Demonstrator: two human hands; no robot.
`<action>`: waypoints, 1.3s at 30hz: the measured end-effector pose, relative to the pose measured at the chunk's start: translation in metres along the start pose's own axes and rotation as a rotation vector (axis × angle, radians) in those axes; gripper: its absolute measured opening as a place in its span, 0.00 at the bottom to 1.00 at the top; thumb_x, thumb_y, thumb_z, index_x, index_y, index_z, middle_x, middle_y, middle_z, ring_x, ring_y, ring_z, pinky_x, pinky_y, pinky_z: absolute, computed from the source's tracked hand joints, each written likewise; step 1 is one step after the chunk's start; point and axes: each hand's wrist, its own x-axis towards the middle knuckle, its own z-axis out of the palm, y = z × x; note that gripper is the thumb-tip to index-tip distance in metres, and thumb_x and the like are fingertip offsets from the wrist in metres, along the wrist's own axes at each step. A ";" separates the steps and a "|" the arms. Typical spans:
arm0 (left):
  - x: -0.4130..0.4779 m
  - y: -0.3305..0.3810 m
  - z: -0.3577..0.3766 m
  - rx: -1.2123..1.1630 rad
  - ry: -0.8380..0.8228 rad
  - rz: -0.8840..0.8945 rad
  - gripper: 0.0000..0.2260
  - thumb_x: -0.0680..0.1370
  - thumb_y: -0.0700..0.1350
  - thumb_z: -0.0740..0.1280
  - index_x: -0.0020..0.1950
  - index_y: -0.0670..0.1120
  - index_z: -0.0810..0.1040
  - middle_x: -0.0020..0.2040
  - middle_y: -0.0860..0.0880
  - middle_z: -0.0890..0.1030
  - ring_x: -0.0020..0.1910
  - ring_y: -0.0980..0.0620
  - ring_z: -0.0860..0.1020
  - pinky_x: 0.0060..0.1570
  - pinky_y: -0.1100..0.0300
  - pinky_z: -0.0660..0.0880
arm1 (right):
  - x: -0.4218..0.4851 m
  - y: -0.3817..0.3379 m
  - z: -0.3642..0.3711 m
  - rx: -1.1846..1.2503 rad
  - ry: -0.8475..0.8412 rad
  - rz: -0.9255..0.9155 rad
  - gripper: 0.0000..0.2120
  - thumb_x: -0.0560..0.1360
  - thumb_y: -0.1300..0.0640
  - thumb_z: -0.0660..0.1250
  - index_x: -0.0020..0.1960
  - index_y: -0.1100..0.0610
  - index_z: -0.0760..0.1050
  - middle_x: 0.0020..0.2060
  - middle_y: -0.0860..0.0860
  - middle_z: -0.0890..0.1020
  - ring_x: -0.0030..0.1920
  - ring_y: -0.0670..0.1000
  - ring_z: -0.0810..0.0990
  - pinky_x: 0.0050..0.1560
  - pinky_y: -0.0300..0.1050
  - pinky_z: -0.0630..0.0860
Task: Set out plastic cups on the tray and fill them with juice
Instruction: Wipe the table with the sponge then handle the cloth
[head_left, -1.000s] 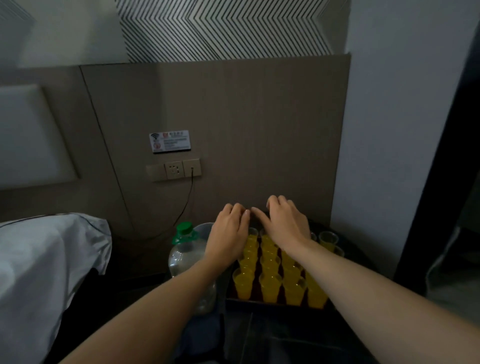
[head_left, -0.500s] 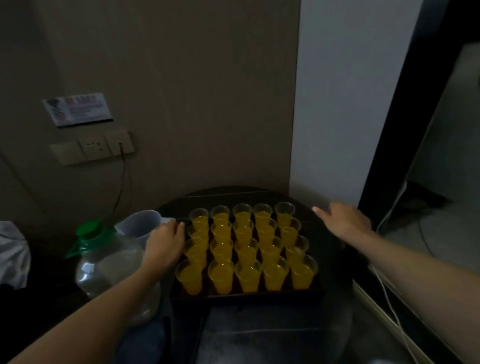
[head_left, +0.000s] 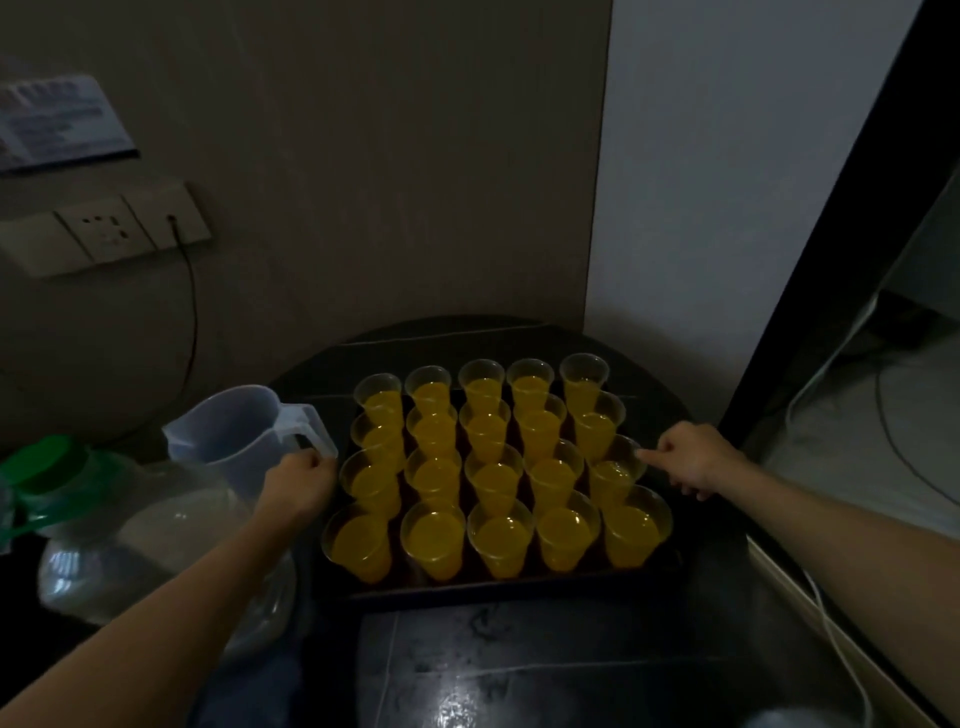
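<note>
A dark tray (head_left: 493, 590) sits on a black round table (head_left: 545, 670) and holds several clear plastic cups (head_left: 493, 480) in rows, each filled with orange juice. My left hand (head_left: 301, 486) is at the tray's left edge, fingers curled around the rim just below the pitcher's handle. My right hand (head_left: 691, 460) is at the tray's right edge with fingers curled down onto the rim, its forefinger by the rim of a cup in the outer column. The fingertips of both hands are hidden.
An empty translucent pitcher (head_left: 234, 431) stands left of the tray. A large clear bottle (head_left: 130, 545) with a green cap is in front of it. A wall socket (head_left: 104, 234) with a cable is at the left. A white cord (head_left: 841, 654) runs along the right.
My hands left the top of the cups and spread apart to the tray's two side edges. The right hand then came inward onto the right rim. The view tilted down.
</note>
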 end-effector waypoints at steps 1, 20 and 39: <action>0.004 -0.002 -0.001 -0.015 -0.013 -0.023 0.12 0.84 0.45 0.60 0.49 0.41 0.79 0.46 0.40 0.80 0.44 0.45 0.79 0.43 0.53 0.74 | 0.005 -0.001 0.004 0.009 -0.017 -0.001 0.16 0.81 0.42 0.64 0.46 0.55 0.78 0.40 0.53 0.82 0.39 0.51 0.82 0.40 0.45 0.81; 0.050 -0.030 0.034 0.211 -0.103 -0.046 0.10 0.82 0.46 0.67 0.45 0.41 0.76 0.40 0.43 0.78 0.40 0.47 0.78 0.39 0.58 0.75 | 0.053 0.013 0.032 0.146 -0.123 -0.181 0.23 0.76 0.36 0.67 0.37 0.55 0.77 0.31 0.51 0.80 0.33 0.51 0.77 0.39 0.49 0.75; 0.061 -0.050 0.045 0.458 -0.024 0.073 0.09 0.81 0.46 0.66 0.53 0.41 0.81 0.51 0.40 0.83 0.52 0.42 0.82 0.52 0.51 0.79 | 0.062 0.009 0.042 0.111 -0.056 -0.185 0.16 0.81 0.52 0.66 0.36 0.57 0.77 0.28 0.52 0.78 0.28 0.48 0.75 0.32 0.42 0.72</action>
